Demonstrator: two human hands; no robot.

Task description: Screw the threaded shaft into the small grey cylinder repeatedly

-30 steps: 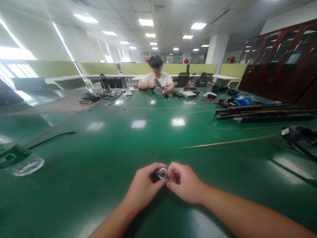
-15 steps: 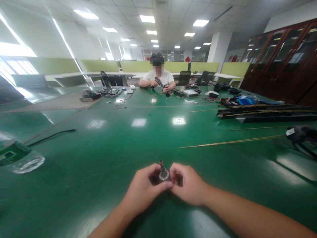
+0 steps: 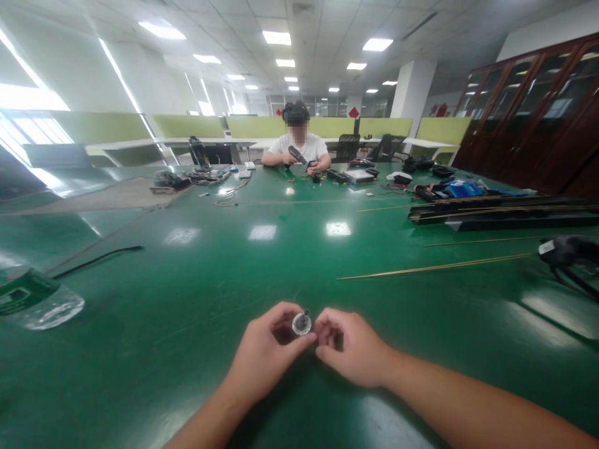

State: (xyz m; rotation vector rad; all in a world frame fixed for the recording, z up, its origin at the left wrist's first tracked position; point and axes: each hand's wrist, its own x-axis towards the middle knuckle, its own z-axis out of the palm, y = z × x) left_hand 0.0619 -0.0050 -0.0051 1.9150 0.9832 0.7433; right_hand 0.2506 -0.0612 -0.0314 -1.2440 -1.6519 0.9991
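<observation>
Small round metal part (image 3: 302, 323) is held by the left hand (image 3: 262, 349) over the near bench (image 3: 206, 287), right hand (image 3: 353, 346) is curled just beside, its grip can't be told, close 2-handed handling seems underway, and steady left support is called for next.

Both hands (image 3: 306, 350) close together, fingers (image 3: 287, 309) curled inward.

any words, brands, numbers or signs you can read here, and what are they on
No text is readable.
Green label on the bottle: pale mark, too blurred.
White sticker on the black object: too small.
Red diamond sign in the background: too small.
Metal part: no lettering visible.
</observation>
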